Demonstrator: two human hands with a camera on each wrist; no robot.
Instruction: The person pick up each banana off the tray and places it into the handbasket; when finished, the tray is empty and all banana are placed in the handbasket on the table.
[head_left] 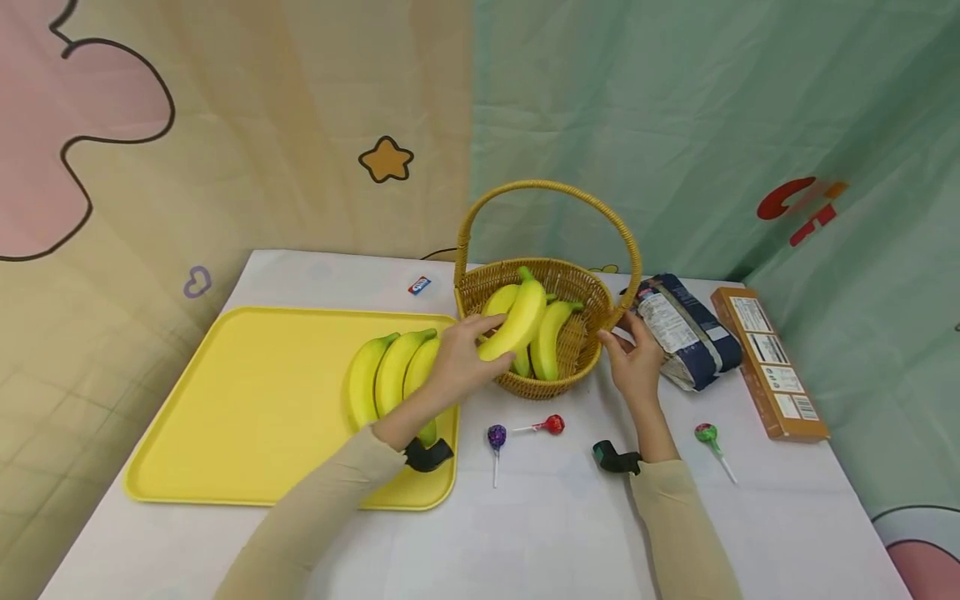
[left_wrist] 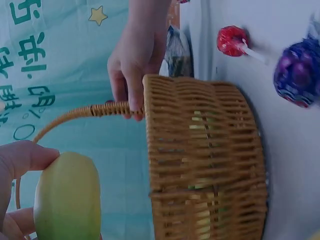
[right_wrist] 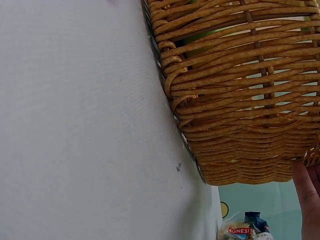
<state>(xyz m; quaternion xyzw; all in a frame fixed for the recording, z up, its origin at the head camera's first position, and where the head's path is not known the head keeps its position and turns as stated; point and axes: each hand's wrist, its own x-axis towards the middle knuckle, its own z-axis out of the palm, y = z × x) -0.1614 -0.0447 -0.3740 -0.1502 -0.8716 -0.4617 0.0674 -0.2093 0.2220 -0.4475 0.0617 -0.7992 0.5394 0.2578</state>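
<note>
My left hand grips a yellow banana over the left rim of a wicker basket. In the left wrist view the thumb and fingers close around that banana, beside the basket's woven side. My right hand holds the basket's right rim at the foot of its tall handle; its fingers also show there in the left wrist view. Inside the basket lie several bananas. More bananas rest side by side on a yellow tray, partly behind my left forearm.
In front of the basket lie a purple lollipop and a red lollipop. A green lollipop, a dark blue packet and an orange-brown box are to the right. A small wrapped sweet lies behind the tray.
</note>
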